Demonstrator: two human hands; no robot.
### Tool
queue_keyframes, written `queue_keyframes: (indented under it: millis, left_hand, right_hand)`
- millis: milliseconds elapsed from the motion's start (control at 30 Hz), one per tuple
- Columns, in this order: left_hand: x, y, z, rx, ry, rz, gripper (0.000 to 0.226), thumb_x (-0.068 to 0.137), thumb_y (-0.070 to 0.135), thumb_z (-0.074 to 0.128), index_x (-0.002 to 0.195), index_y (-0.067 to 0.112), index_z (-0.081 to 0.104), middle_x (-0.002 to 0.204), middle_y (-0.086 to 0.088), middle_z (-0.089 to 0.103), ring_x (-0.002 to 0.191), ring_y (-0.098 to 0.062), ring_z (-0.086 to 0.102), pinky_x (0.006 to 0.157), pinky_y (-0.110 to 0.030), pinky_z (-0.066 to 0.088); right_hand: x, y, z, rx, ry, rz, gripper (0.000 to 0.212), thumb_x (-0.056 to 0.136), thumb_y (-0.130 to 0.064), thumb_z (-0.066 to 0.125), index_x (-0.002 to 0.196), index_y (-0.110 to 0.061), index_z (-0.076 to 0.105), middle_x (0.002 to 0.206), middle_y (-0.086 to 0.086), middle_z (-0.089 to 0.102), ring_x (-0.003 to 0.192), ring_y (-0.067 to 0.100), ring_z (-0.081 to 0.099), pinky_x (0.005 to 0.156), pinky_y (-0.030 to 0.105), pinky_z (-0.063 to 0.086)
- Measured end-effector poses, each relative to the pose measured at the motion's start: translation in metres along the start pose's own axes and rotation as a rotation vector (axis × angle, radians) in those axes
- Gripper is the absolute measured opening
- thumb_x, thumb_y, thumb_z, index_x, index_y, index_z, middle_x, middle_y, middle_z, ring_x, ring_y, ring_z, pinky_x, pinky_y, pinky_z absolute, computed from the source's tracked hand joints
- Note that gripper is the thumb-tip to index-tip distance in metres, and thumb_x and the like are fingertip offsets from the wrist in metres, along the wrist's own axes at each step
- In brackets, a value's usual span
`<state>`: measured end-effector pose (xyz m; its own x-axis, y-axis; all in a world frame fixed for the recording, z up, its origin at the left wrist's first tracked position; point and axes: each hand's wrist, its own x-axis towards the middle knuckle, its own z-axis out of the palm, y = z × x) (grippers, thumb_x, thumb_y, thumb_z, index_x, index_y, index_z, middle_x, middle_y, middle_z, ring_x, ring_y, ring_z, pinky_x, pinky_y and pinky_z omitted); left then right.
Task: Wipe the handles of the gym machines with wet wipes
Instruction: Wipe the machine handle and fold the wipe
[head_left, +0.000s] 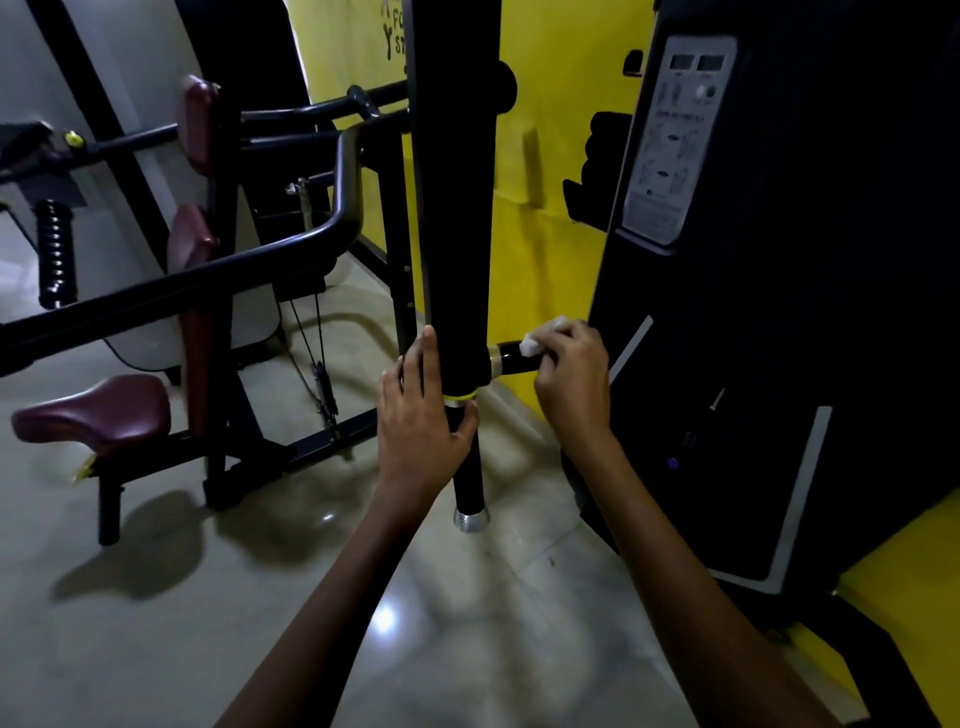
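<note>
While mid-wipe on the side grip:
step: wiping in progress, judged from wipe pressed on handle
right hand (569, 371): fingers curled, pinched the wet wipe (540, 339) against the horizontal handle (511, 358)
wipe location: on top of the horizontal handle, near its outer end, partly hidden under fingers
horizontal handle: short black grip, stuck out sideways from the upright arm (457, 208), metal collar at its root
left hand (418, 415): wrapped round the vertical handle (467, 467) just below the yellow-edged collar, fingers reaching up onto the arm; steadied the machine, held no wipe
vertical handle: black grip hung down from the arm, silver cap at the bottom, no wipe on it
progress: early to middle, a guess; only one grip under the wipe, others in view untouched
other handles: curved black bar (343, 208) on the neighbouring machine to the left, maroon seat (98, 410) beside it
next move, judged: slide or twist wipe along the collar-side length, then shift to the vertical handle; needed left hand moved off first
risk: arm could swing if left hand let go early
floor (363, 597): glossy tile, well below both hands
</note>
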<state>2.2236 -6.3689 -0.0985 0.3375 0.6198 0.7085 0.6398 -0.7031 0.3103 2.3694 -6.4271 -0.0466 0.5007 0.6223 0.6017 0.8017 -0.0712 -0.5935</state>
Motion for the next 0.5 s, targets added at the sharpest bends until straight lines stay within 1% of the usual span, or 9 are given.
queue_keyframes:
  millis: [67, 100, 167, 200, 267, 333, 367, 433, 500]
  left_hand:
    - [0.000, 0.002, 0.000, -0.001, -0.006, -0.009, 0.090, 0.080, 0.040, 0.054, 0.149, 0.013, 0.003, 0.138, -0.017, 0.043, 0.115, -0.036, 0.047, 0.103, -0.042, 0.034]
    - [0.000, 0.002, 0.001, -0.001, -0.007, -0.015, 0.091, 0.079, 0.040, 0.056, 0.149, 0.014, 0.003, 0.138, -0.017, 0.043, 0.114, -0.036, 0.047, 0.103, -0.042, 0.034]
    - [-0.001, 0.002, 0.002, -0.009, -0.003, -0.031, 0.091, 0.079, 0.039, 0.057, 0.149, 0.014, 0.004, 0.139, -0.017, 0.042, 0.115, -0.037, 0.046, 0.103, -0.041, 0.033]
    - [-0.001, 0.001, 0.002, -0.012, 0.002, -0.036, 0.091, 0.079, 0.040, 0.057, 0.149, 0.013, 0.005, 0.138, -0.017, 0.042, 0.115, -0.037, 0.046, 0.103, -0.041, 0.033]
    - [-0.001, -0.001, 0.002, -0.013, 0.007, -0.038, 0.092, 0.079, 0.040, 0.058, 0.149, 0.013, 0.005, 0.137, -0.017, 0.043, 0.116, -0.037, 0.046, 0.103, -0.043, 0.034]
    - [-0.001, -0.001, 0.001, -0.013, -0.002, -0.030, 0.092, 0.080, 0.040, 0.058, 0.149, 0.013, 0.004, 0.137, -0.016, 0.043, 0.115, -0.037, 0.046, 0.102, -0.044, 0.035]
    - [0.000, -0.001, 0.001, -0.015, -0.004, -0.029, 0.092, 0.080, 0.041, 0.057, 0.149, 0.013, 0.004, 0.137, -0.016, 0.042, 0.115, -0.036, 0.046, 0.102, -0.044, 0.035]
    - [-0.001, 0.002, -0.001, -0.022, 0.001, -0.034, 0.089, 0.080, 0.042, 0.054, 0.149, 0.013, 0.005, 0.138, -0.017, 0.042, 0.114, -0.037, 0.047, 0.102, -0.045, 0.036]
    - [-0.001, 0.006, -0.001, -0.033, 0.008, -0.044, 0.087, 0.080, 0.042, 0.051, 0.148, 0.012, 0.006, 0.139, -0.019, 0.042, 0.115, -0.039, 0.047, 0.102, -0.046, 0.036]
  right_hand:
    - [0.003, -0.010, 0.004, -0.026, -0.075, -0.033, 0.028, 0.081, 0.000, 0.047, 0.097, -0.001, 0.070, 0.101, 0.019, 0.061, 0.099, 0.035, 0.052, 0.083, 0.033, 0.039]
    - [0.001, -0.015, 0.005, -0.003, -0.094, -0.080, 0.030, 0.077, 0.005, 0.047, 0.096, 0.000, 0.070, 0.099, 0.019, 0.063, 0.096, 0.035, 0.054, 0.081, 0.033, 0.040]
    - [-0.006, -0.017, 0.006, 0.086, -0.112, -0.198, 0.035, 0.066, 0.009, 0.046, 0.088, 0.001, 0.073, 0.089, 0.017, 0.069, 0.086, 0.034, 0.060, 0.074, 0.026, 0.040]
    - [-0.008, -0.015, 0.002, 0.106, -0.112, -0.220, 0.035, 0.064, 0.009, 0.046, 0.084, 0.000, 0.073, 0.086, 0.016, 0.070, 0.083, 0.033, 0.062, 0.073, 0.022, 0.039]
    - [-0.003, -0.006, -0.010, 0.053, -0.072, -0.200, 0.029, 0.068, 0.006, 0.049, 0.080, -0.003, 0.074, 0.084, 0.013, 0.072, 0.081, 0.030, 0.061, 0.071, 0.020, 0.036]
    - [0.009, 0.002, -0.019, -0.084, -0.023, -0.108, 0.023, 0.082, 0.001, 0.052, 0.083, -0.005, 0.074, 0.087, 0.012, 0.071, 0.087, 0.032, 0.057, 0.071, 0.029, 0.039]
    - [0.017, 0.003, -0.020, -0.151, -0.041, -0.055, 0.022, 0.086, -0.002, 0.052, 0.087, -0.005, 0.074, 0.091, 0.013, 0.070, 0.092, 0.033, 0.056, 0.072, 0.033, 0.041]
    - [0.027, -0.004, -0.015, -0.268, -0.154, 0.010, 0.019, 0.088, -0.008, 0.053, 0.091, -0.003, 0.071, 0.095, 0.017, 0.067, 0.094, 0.035, 0.058, 0.071, 0.035, 0.043]
    - [0.027, -0.016, -0.005, -0.331, -0.239, -0.035, 0.017, 0.086, -0.005, 0.054, 0.093, -0.003, 0.070, 0.095, 0.018, 0.066, 0.091, 0.035, 0.060, 0.070, 0.035, 0.044]
